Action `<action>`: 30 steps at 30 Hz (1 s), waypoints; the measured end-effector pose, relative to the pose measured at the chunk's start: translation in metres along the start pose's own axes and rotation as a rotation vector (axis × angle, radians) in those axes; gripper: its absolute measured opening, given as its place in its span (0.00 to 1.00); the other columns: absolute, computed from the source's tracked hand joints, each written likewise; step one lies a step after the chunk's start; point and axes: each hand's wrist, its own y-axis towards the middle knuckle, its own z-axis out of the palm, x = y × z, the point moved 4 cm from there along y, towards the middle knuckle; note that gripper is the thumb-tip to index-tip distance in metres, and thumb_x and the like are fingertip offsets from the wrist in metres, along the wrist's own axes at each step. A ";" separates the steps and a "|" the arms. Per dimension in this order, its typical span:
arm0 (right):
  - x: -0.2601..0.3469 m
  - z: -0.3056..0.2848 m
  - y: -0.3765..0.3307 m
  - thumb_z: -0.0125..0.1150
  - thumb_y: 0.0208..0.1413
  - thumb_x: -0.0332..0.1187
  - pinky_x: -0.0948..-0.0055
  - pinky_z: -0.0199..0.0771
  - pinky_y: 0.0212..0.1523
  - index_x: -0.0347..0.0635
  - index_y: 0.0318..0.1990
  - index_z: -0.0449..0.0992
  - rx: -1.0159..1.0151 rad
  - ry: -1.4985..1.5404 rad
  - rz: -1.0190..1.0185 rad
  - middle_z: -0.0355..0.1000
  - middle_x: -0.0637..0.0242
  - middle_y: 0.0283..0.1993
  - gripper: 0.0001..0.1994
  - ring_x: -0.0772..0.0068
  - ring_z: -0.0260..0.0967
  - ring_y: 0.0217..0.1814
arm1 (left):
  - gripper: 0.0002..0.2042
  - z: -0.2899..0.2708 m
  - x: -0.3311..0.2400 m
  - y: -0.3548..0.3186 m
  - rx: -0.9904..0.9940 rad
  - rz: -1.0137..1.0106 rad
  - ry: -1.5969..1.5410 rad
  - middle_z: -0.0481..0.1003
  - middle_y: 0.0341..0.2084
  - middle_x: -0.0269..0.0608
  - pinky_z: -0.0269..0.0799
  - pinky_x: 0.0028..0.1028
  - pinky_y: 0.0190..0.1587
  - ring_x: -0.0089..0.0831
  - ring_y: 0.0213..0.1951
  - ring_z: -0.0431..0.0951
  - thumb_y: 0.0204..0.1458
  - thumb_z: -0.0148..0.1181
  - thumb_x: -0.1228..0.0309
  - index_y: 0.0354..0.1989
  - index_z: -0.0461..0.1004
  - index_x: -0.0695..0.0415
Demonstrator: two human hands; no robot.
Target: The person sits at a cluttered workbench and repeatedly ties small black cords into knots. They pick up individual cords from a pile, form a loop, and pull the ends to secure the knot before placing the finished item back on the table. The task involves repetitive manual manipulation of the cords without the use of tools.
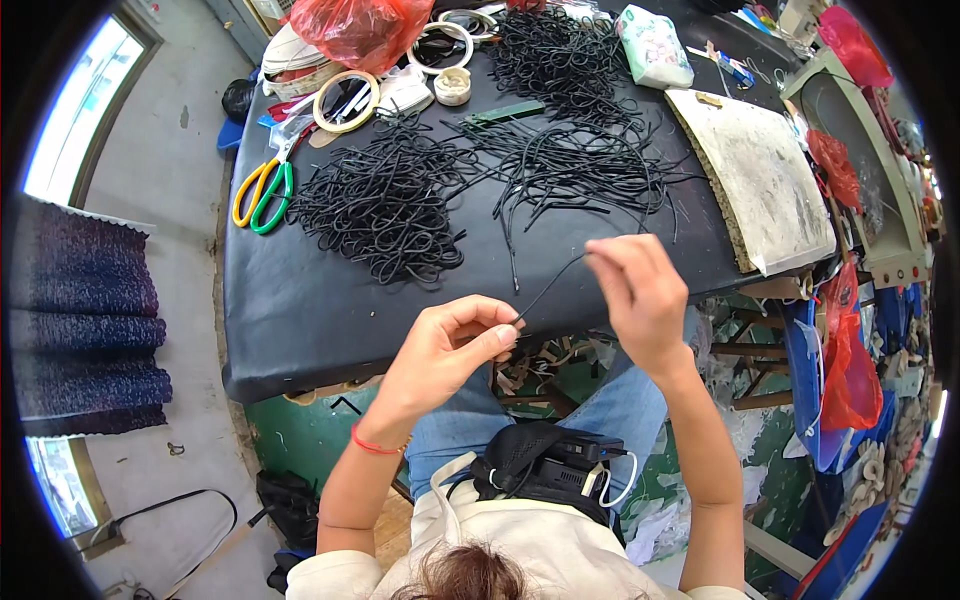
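Observation:
A thin black cord [551,287] runs slantwise between my hands, above the near edge of the black-topped table [300,330]. My left hand [455,345] pinches its lower end between thumb and fingers. Higher and to the right, my right hand [640,292] grips the other end at its fingertips. Beyond my left hand lies a tangled heap of looped black cords [385,200]. Straighter black cords [590,165] are spread out beyond my right hand, and another dark tangle [560,60] sits at the back.
Scissors with yellow and green handles [268,195] lie at the left, near tape rolls [346,101] and a small round tub [453,87]. A green bar [505,112] rests between the heaps. At the right are a worn pale board [760,180] and a tissue pack [654,48].

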 end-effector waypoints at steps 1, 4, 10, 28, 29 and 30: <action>-0.002 -0.003 0.000 0.61 0.45 0.22 0.70 0.68 0.27 0.39 0.34 0.73 -0.064 0.037 0.119 0.68 0.63 0.28 0.07 0.62 0.67 0.27 | 0.09 0.004 0.002 0.000 -0.057 -0.027 -0.083 0.74 0.30 0.36 0.72 0.20 0.31 0.20 0.32 0.74 0.52 0.56 0.72 0.39 0.72 0.64; 0.019 0.014 -0.009 0.60 0.47 0.23 0.71 0.69 0.28 0.38 0.33 0.73 -0.010 0.101 0.239 0.69 0.61 0.29 0.05 0.64 0.69 0.29 | 0.09 0.015 0.011 0.004 -0.193 -0.094 -0.273 0.75 0.32 0.39 0.76 0.20 0.28 0.25 0.33 0.77 0.53 0.55 0.72 0.39 0.72 0.63; 0.036 0.029 -0.017 0.55 0.48 0.19 0.71 0.70 0.30 0.35 0.37 0.73 0.078 0.243 0.176 0.69 0.59 0.31 0.08 0.63 0.69 0.29 | 0.10 0.017 0.018 0.007 -0.281 -0.041 -0.459 0.75 0.32 0.40 0.77 0.19 0.29 0.26 0.34 0.77 0.54 0.53 0.72 0.42 0.71 0.63; 0.040 0.010 -0.017 0.60 0.40 0.20 0.72 0.69 0.27 0.36 0.35 0.74 0.167 0.024 -0.029 0.67 0.64 0.28 0.11 0.67 0.67 0.29 | 0.07 0.012 0.016 0.006 -0.105 -0.132 -0.419 0.74 0.30 0.33 0.71 0.25 0.42 0.19 0.30 0.71 0.54 0.53 0.72 0.37 0.73 0.62; 0.041 0.010 -0.016 0.60 0.39 0.20 0.72 0.68 0.27 0.36 0.36 0.74 0.185 0.012 -0.054 0.66 0.65 0.28 0.12 0.67 0.66 0.28 | 0.07 0.012 0.015 0.004 -0.105 -0.133 -0.403 0.74 0.30 0.33 0.71 0.25 0.42 0.18 0.30 0.70 0.53 0.54 0.73 0.37 0.73 0.63; 0.042 0.008 -0.016 0.60 0.38 0.20 0.72 0.68 0.26 0.36 0.35 0.74 0.192 -0.004 -0.069 0.66 0.65 0.28 0.12 0.67 0.66 0.28 | 0.08 0.011 0.018 0.005 -0.088 -0.130 -0.392 0.74 0.30 0.34 0.71 0.24 0.41 0.19 0.30 0.71 0.53 0.55 0.73 0.39 0.74 0.63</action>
